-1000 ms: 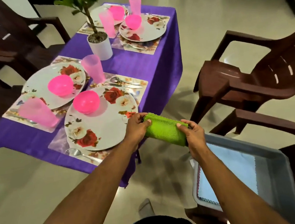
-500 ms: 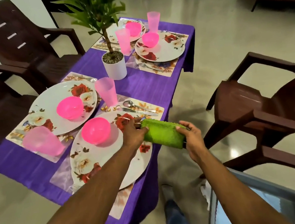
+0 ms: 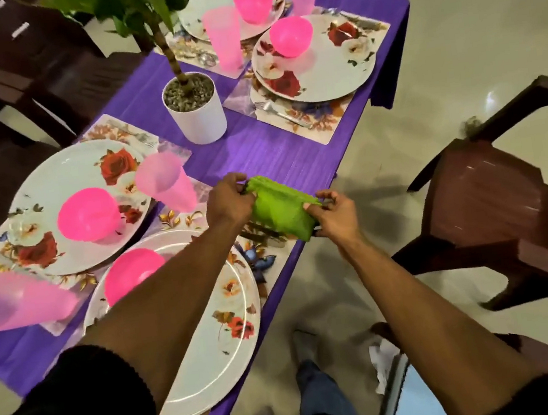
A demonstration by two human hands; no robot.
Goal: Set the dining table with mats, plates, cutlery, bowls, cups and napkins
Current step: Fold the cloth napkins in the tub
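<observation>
Both hands, left hand (image 3: 230,201) and right hand (image 3: 332,212), pinch the rolled green napkin (image 3: 278,212) just above the near placemat (image 3: 263,243) at the tabletop (image 3: 279,151) edge; released carelessly, it may unroll or slip to the floor

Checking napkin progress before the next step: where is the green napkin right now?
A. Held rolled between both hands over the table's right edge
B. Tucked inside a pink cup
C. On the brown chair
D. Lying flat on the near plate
A: the left hand and right hand each grip an end of the rolled green napkin, above the near placemat at the table's edge.
</observation>
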